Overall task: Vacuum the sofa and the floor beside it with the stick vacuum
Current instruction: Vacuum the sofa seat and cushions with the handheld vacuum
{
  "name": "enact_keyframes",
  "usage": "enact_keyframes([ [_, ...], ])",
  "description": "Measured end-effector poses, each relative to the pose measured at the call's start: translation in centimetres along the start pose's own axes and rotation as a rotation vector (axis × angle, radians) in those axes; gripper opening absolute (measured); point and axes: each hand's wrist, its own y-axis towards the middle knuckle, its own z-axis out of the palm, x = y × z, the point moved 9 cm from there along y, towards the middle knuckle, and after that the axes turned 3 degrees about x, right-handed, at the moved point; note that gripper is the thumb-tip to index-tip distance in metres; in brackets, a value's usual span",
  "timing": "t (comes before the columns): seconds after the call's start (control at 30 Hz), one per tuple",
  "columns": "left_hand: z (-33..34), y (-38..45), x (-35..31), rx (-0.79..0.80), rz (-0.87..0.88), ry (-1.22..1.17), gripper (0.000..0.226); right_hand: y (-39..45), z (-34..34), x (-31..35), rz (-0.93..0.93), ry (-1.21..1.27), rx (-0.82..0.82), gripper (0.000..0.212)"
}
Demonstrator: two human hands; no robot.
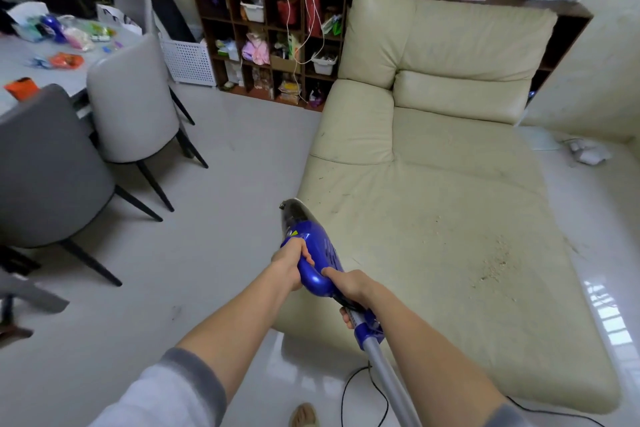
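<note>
Both hands grip vacuum: L hand on handle, R hand at tube joint. Risk: cord near foot may snag; crumbs on sofa scatter.

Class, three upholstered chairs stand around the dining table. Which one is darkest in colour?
The nearest chair, at the left edge by the table's front corner: its back is dark grey, while the two chairs beyond it are pale grey.
</note>
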Motion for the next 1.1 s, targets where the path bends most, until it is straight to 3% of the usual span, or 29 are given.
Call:
enact_keyframes([
  [0.27,2.6,-0.9,-0.9,0.019,0.059,0.027,0.015,-1.2,-2.2,0.1,-0.044,0.029,-0.022,0.041],
  [0.47,11.4,-3.0,-0.1,0.108,0.092,0.1,0.016,-3.7,-9.3,-3.1,-0.051,0.128,-0.137,0.041],
  [0.83,32.3,-8.8,9.6,0.36,0.05,0.357,0.017,-9.5,-24.5,-17.4,0.014,0.39,-0.379,0.043],
  [1.1,44.0,-11.5,18.2,0.461,0.0,0.54,0.018,-11.8,-32.5,-27.8,0.085,0.521,-0.451,0.046],
])
